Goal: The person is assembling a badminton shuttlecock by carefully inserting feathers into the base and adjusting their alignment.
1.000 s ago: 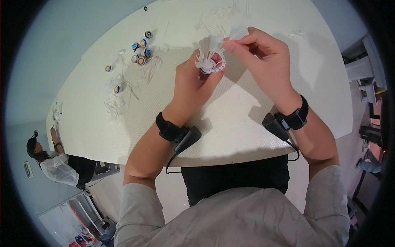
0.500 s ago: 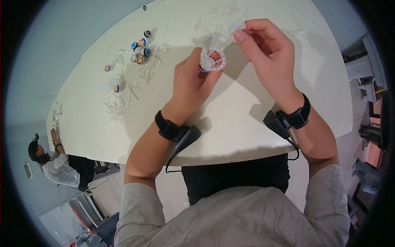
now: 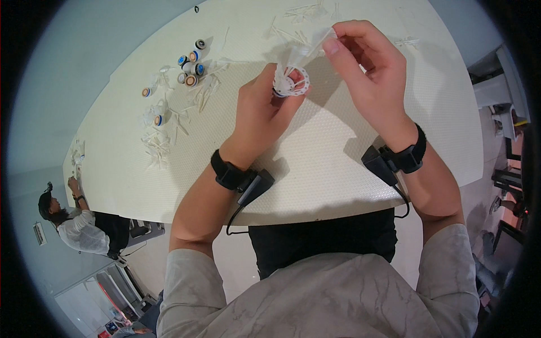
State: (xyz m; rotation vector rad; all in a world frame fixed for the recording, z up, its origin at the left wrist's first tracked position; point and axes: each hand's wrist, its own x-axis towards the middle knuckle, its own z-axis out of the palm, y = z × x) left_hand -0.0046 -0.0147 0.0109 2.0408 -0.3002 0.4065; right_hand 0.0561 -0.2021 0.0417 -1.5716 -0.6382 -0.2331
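Wrapped round a small white round holder [image 3: 299, 88] with a ring of holes in its rim, my left hand [image 3: 260, 110] is closed. Thin white sticks show inside the holder. A crumpled strip of translucent white film [image 3: 298, 55] rises from its mouth. The upper end of that film is pinched between the thumb and fingers of my right hand [image 3: 369, 70], held higher and to the right. Both hands are above the table [image 3: 315, 169]. My left fingers partly hide the holder's underside.
To the left lie several small cylinders [image 3: 191, 80] with blue, black or orange-brown ends. Around them are loose white sticks [image 3: 205, 97] and film scraps [image 3: 153, 115]. More sticks [image 3: 304, 11] lie at the far edge. Another person [image 3: 81, 228] sits at the table's left end.
My right hand has moved slightly up and right, and the film now looks more stretched and narrow. The left hand keeps the holder in nearly the same place.
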